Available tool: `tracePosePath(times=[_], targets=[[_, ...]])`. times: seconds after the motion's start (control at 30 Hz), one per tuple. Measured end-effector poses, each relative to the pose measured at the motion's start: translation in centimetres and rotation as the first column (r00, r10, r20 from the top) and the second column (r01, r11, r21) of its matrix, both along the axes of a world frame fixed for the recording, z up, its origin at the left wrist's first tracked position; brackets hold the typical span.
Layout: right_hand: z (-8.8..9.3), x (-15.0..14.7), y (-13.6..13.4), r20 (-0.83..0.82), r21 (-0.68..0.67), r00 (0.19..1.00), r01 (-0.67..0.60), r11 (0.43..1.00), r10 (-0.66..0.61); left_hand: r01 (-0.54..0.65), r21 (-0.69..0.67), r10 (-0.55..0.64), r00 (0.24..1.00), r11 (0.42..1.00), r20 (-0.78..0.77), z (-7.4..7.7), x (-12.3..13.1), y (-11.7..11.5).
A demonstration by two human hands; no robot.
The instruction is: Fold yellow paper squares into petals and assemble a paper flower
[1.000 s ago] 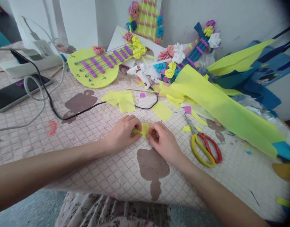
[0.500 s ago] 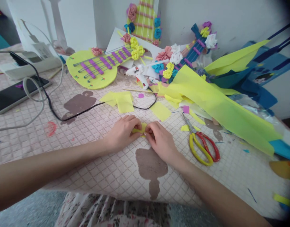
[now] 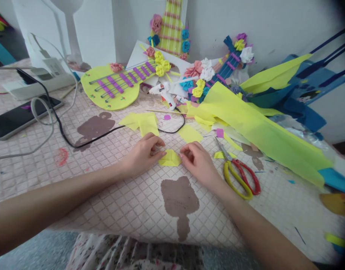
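Newly moved apart, with left hand (image 3: pixel 141 154) spread-fingered and right hand (image 3: pixel 199 160) of unclear pinch, to flank small folded yellow paper piece (image 3: pixel 170 158), perhaps holding it flat.

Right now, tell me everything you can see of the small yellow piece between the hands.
The yellow piece is small and thin, paper by its look, bright yellow, wider than it is deep, with crease lines and a lower edge that looks folded. It appears to lie on the quilted cloth. The thumb of the left hand is at its left edge and the fingertips of the right hand at its right; whether either pinches it, I cannot tell.
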State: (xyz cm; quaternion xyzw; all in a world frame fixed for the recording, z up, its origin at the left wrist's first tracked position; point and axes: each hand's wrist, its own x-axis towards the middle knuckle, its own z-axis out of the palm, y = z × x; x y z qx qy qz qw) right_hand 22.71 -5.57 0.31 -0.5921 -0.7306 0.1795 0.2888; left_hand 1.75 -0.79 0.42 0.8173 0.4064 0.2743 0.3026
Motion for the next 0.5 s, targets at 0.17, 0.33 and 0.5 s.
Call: tracePosePath(times=[0.17, 0.33, 0.5], targets=[[-0.18, -0.54, 0.11, 0.102, -0.004, 0.995, -0.016, 1.000, 0.016, 0.048, 0.030, -0.046, 0.997, 0.998, -0.062, 0.12, 0.40, 0.16], [-0.20, -0.80, 0.24, 0.083, -0.011, 0.996, -0.015, 1.000, 0.016, 0.050, 0.022, -0.049, 0.998, 0.998, -0.044, -0.10, 0.52, 0.24], [-0.07, -0.93, 0.39, 0.058, -0.043, 0.998, -0.020, 0.999, 0.023, 0.049, 0.006, -0.049, 0.998, 0.999, -0.044, -0.08, 0.66, 0.19]])
